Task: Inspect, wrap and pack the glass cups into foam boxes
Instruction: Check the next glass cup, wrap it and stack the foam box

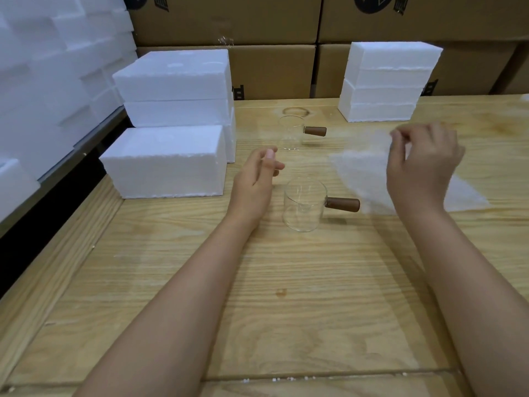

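Two clear wooden-handled glass cups point(305, 204) point(290, 132), one thin white wrapping sheet point(363, 173) pinched by my right hand point(423, 164), my left hand point(254, 181) relaxed, empty.

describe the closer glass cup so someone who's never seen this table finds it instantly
On the wooden table, look between the left hand and the right hand, which pinches a white sheet. A clear glass cup stands there, its brown handle pointing right. Its twin stands farther back; this one is nearer the person.
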A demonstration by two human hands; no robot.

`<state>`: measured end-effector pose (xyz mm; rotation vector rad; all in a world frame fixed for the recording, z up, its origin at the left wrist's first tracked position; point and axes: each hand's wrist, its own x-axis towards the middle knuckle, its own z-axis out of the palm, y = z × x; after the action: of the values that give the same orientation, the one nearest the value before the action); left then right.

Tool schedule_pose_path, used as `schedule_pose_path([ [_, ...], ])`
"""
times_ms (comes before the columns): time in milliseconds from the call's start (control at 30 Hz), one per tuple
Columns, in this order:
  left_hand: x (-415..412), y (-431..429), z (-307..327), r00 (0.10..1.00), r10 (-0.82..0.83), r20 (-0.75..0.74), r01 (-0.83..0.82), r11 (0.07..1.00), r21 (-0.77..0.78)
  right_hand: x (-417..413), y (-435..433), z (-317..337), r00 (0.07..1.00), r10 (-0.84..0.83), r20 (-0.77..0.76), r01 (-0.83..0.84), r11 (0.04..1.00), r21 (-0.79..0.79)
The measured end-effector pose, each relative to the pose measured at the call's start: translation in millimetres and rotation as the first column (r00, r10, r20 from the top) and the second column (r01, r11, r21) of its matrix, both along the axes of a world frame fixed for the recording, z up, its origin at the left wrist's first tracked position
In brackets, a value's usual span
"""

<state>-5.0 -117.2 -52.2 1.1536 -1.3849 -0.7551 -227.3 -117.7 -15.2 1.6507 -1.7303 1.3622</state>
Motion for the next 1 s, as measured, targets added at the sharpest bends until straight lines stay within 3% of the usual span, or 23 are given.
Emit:
schedule_pose_path([
  [100,0.3,2.8,3.9,0.998,0.051,-0.027,-0.054,0.991,-0.119,18.1,7.7,14.3,0.952,0.241,-0.189,-0.281,0.933,-0.225],
  [200,-2.8,7.5,10.1,0.996,0.066,-0.056,-0.077,0.973,-0.220,36.0,10.7,26.2,0.909,0.326,-0.258,-0.397,0.864,-0.309],
  [433,-1.6,10.6,11.2,0.998,0.065,-0.013,-0.066,0.981,-0.183,53.1,18.9,14.4,0.866,0.499,-0.028,-0.486,0.827,-0.282],
  [667,-7.2,15.2,14.1,0.999,-0.028,0.025,0.032,0.982,-0.184,63.1,16.1,37.1,0.784,0.604,0.148,-0.496,0.751,-0.436],
  [867,-1.1,8.9,18.6,0.971,0.241,-0.006,-0.229,0.914,-0.334,76.1,14.1,41.7,0.670,0.720,0.184,-0.612,0.675,-0.412],
  [1000,2.3,6.8,15.7,0.921,0.385,0.061,-0.331,0.854,-0.402,66.8,7.5,25.3,0.682,0.670,0.294,-0.605,0.742,-0.287],
])
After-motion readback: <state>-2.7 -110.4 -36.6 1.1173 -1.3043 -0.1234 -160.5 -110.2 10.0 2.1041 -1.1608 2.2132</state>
